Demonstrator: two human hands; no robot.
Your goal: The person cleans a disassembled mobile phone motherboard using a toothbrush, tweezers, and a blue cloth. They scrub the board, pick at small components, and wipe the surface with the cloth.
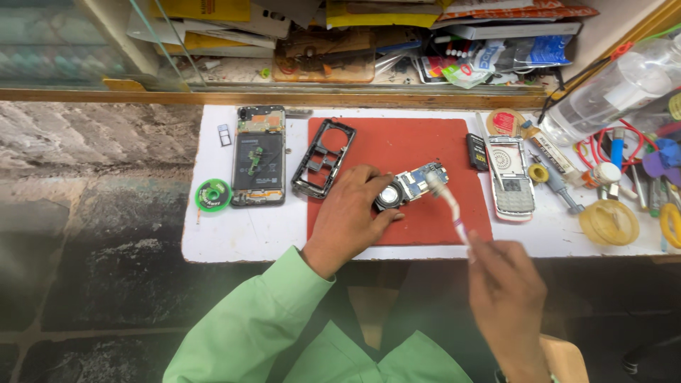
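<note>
My left hand rests on the red mat and pins a small phone circuit board with a round speaker at its near end. My right hand holds a white toothbrush by its handle, with the bristle head touching the far end of the board. Both sleeves are light green.
An opened smartphone and a black phone frame lie left of the board. A green solder-wick spool sits at the far left. A silver keypad phone, a small battery, glue tubes, tape rolls and tools crowd the right side.
</note>
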